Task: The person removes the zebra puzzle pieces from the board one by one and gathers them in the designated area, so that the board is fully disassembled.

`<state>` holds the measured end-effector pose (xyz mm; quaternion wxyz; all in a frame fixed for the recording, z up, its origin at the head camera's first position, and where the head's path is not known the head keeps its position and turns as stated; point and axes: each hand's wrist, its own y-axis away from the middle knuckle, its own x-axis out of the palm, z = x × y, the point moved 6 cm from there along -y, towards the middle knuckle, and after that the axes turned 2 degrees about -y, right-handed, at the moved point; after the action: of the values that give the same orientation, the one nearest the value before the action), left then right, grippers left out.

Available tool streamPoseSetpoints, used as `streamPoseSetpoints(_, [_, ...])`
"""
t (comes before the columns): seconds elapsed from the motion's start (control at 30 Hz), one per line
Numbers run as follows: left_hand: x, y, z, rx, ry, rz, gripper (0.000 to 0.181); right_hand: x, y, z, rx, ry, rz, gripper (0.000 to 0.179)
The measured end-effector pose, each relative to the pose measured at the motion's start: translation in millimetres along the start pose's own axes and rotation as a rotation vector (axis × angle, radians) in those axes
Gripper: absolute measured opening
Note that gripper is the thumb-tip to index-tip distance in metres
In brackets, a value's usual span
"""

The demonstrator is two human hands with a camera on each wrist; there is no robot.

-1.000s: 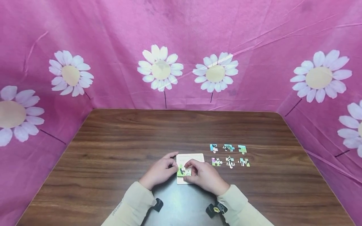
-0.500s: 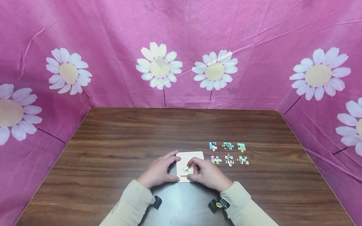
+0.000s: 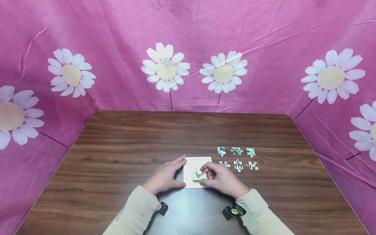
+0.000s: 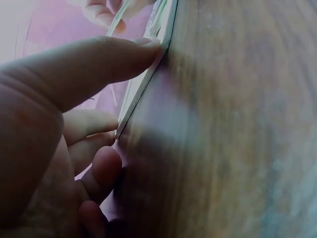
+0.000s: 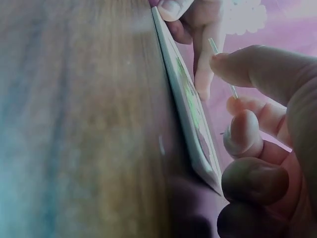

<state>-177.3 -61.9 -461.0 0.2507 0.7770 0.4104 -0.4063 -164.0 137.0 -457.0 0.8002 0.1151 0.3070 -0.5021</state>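
My right hand (image 3: 223,179) pinches a thin jigsaw piece (image 3: 196,175) with green, white and dark print. In the right wrist view this piece (image 5: 214,45) is edge-on between thumb and fingertips, raised off the pale puzzle board (image 5: 190,114). Green and dark patches show on the board's face there. The board (image 3: 189,164) lies flat on the table. My left hand (image 3: 165,174) holds its left side, thumb at the near corner and fingers at the far corner. In the left wrist view the thumb (image 4: 109,62) overlaps the board's edge (image 4: 138,94).
Several loose jigsaw pieces lie in two rows right of the board, among them a light green piece (image 3: 251,152) and a black-and-white piece (image 3: 238,165). The brown wooden table (image 3: 132,137) has a pink flowered cloth (image 3: 194,32) behind and beside it.
My left thumb has dropped from beside the jigsaw piece to the board's near corner. My right hand has moved slightly right with the piece, whose printed face shows again after tilting away.
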Motion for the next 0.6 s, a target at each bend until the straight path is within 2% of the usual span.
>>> streamPoseSetpoints(0.2, [-2.5, 0.8, -0.1, 0.013, 0.001, -0.008, 0.08, -1.9, 2.0, -2.8, -0.004, -0.029, -0.006, 0.025])
streamPoseSetpoints(0.6, [-2.1, -0.1, 1.4, 0.002, 0.017, 0.001, 0.08, -9.9, 10.2, -8.9, 0.023, -0.019, -0.031, 0.026])
